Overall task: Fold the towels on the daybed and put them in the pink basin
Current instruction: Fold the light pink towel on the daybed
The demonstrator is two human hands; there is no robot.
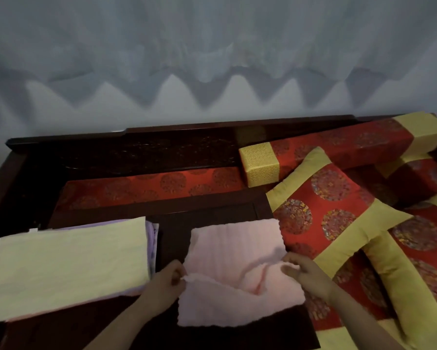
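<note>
A pink towel [235, 251] lies on the dark wooden low table [212, 213] in front of me, its near half doubled over and rumpled. My left hand [165, 282] pinches the towel's left edge at the fold. My right hand [304, 272] grips its right edge at the same height. To the left lies a pale yellow towel [65, 263], spread flat on top of a lilac towel [152, 238] whose edge peeks out on the right side. No pink basin is in view.
Red and gold square cushions [333, 210] lie right of the table, and a long red and gold bolster [338, 147] rests against the dark carved backrest [146, 150]. A red patterned mat [149, 188] covers the daybed. Pale curtains [212, 59] hang behind.
</note>
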